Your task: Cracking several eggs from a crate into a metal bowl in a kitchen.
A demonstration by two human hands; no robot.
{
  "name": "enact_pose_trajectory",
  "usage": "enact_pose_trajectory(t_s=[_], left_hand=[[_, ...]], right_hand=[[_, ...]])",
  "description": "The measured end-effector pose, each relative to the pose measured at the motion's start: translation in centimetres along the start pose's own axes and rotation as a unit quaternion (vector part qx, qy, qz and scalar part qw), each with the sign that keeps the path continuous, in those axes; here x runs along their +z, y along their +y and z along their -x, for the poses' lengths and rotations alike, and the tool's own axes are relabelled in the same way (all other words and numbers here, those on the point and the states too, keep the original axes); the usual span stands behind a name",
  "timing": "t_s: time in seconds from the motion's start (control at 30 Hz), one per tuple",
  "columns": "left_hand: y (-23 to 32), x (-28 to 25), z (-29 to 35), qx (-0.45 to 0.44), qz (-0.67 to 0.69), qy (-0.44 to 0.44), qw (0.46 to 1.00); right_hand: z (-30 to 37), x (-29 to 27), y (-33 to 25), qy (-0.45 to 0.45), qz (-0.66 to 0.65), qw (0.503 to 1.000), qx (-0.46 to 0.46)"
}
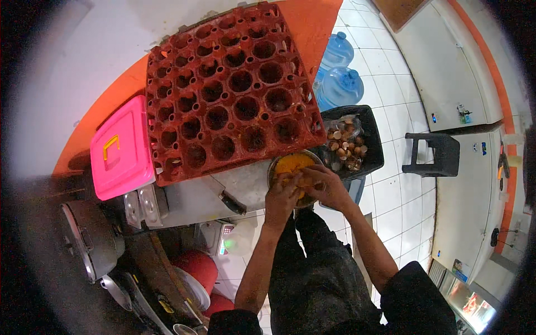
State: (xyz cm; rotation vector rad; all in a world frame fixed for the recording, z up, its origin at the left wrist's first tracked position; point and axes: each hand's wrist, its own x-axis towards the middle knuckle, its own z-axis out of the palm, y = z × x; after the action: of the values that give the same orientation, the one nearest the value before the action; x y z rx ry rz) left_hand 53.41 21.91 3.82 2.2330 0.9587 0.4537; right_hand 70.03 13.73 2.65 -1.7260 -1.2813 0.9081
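My left hand (282,196) and my right hand (329,188) meet over a round metal bowl (270,177) at the near edge of the counter. Yellow beaten-looking egg (292,163) fills much of the bowl. The fingers of both hands are curled in and close together. Whatever they pinch is small and mostly hidden, so I cannot make it out. Just beyond the bowl, a stack of dark red egg trays (229,95) shows hollow cups. A black bin (375,142) with brown eggshells (347,149) and a clear plastic bag stands right of the bowl.
A black-handled knife (231,202) lies on the counter (192,198), left of my hands. Near it are a pink lidded box (123,148) and metal containers (146,205). Blue water jugs (339,86) and a black stool (431,154) stand on the tiled floor. A large pot (92,240) is at left.
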Motion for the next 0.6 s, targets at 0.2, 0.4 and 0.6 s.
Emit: enact_pose_trajectory(t_s=[0.2,0.4,0.6], left_hand=[[5.1,-2.4,-1.9,-0.037,0.245,0.042,0.968],[2.1,0.3,2.0,-0.278,0.471,0.046,0.836],[1.2,0.6,6.9,-0.306,0.459,0.063,0.832]], right_hand=[[0.4,-5.5,0.7,0.066,-0.292,0.94,0.165],[-4.1,-12.4,-4.3,0.26,-0.02,0.963,0.073],[-13.5,-11.1,-16.9,0.1,-0.034,0.994,0.036]])
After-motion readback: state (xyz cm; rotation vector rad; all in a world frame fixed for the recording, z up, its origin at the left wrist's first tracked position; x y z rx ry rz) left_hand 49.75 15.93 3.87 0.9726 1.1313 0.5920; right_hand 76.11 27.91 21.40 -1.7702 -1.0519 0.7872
